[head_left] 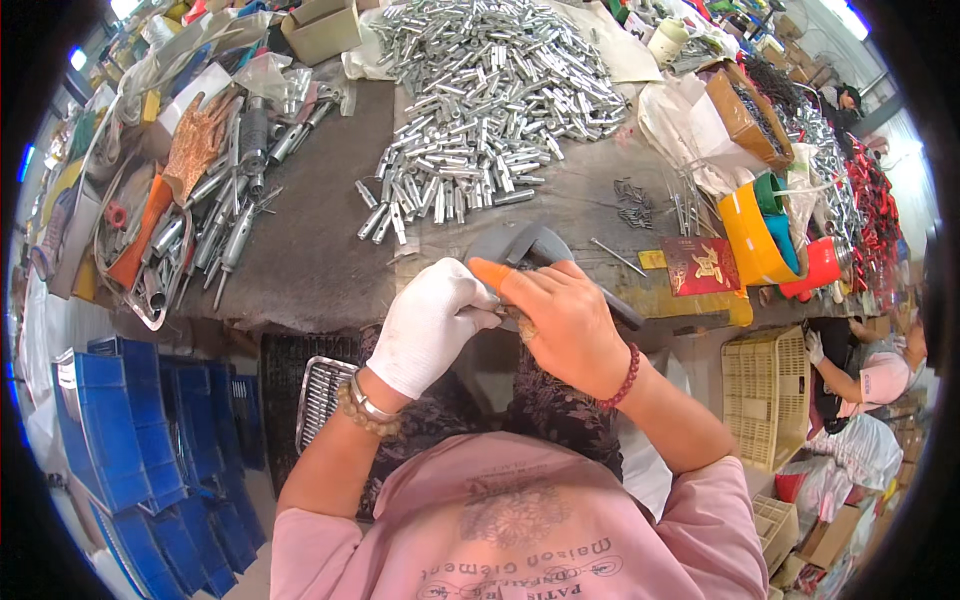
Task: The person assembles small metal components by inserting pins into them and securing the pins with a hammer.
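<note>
In a white glove, my left hand (430, 325) is closed with its thumb and fingertips pinched together. My bare right hand (570, 325) meets it, fingers bent inward, with an orange cover on one finger. A small metal piece seems to sit between the fingertips, mostly hidden. Just beyond the hands is a dark grey metal block (515, 242) with a rounded edge. A dark bar (622, 308) sticks out past my right hand. Farther back lies a big heap of short silver metal tubes (490, 90).
Small dark pins (633, 203) and a thin rod (618, 257) lie on the right, near a red card (702, 266) and a yellow container (755, 235). Tools and an orange glove (198, 145) crowd the left. Blue bins (120, 430) stand below left; another person (870, 375) is at right.
</note>
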Available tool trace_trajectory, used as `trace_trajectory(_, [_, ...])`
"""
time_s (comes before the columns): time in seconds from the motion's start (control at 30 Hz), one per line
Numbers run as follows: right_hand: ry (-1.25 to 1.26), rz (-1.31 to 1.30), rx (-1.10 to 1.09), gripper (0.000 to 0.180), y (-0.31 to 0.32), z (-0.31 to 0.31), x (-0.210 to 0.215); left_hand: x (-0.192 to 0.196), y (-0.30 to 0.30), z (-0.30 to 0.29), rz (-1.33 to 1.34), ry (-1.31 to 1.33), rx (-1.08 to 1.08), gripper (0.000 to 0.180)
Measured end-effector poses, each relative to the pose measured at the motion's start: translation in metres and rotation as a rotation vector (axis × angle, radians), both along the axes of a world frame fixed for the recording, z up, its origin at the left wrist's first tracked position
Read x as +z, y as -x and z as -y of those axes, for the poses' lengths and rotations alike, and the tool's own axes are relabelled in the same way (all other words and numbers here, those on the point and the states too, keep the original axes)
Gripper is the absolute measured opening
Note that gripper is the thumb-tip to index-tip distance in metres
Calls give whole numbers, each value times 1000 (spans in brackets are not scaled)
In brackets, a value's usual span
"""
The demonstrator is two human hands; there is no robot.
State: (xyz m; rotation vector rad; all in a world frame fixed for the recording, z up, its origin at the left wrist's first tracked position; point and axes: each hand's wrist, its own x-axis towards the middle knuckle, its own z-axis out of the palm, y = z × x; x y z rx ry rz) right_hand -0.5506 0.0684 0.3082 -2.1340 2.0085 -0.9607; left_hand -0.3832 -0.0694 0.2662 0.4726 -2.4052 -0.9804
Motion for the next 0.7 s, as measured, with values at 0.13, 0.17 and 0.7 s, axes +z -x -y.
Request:
trace_trajectory(0.13, [-6,104,-42,63,6,-2,-16,5,-1,0,7,-17,-30,25])
trace_trajectory(0.17, [-6,105,-43,63,6,-3,-15,3,0,0,8,-17,-31,25])
trace_trajectory(0.7, [-53,85,75,65,4,9,2,4,0,1,81,10,-19,23])
